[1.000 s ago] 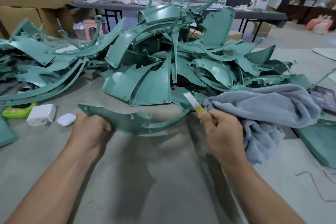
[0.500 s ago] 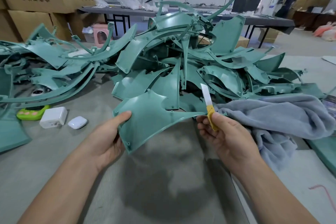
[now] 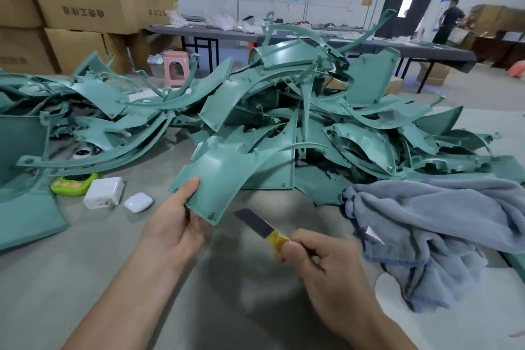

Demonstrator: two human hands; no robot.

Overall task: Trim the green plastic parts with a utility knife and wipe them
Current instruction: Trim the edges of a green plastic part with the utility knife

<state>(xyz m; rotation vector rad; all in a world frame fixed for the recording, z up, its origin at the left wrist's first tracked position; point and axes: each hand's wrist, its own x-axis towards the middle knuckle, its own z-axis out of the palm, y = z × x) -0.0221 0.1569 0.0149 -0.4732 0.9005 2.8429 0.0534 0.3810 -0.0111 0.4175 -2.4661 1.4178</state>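
Observation:
My left hand (image 3: 177, 221) grips the near corner of a curved green plastic part (image 3: 224, 176) and holds it up above the table, thumb on its top face. My right hand (image 3: 321, 267) grips a utility knife (image 3: 262, 227) by its yellow handle. The bare blade points up and left and stops a little short of the part's lower edge, not touching it. A large pile of green plastic parts (image 3: 298, 111) covers the table behind. A grey-blue towel (image 3: 434, 230) lies crumpled at the right.
A white charger block (image 3: 103, 192), a white earbud case (image 3: 138, 202) and a green toy-like gadget (image 3: 74, 182) sit at the left. More green parts (image 3: 25, 179) lie at the far left. Cardboard boxes (image 3: 82, 3), a pink stool (image 3: 176, 67), a long table and a person stand behind.
My left hand turned the part and shifted its grip to the corner. My right hand drew the knife down and away from the part's right tip; the blade now points left.

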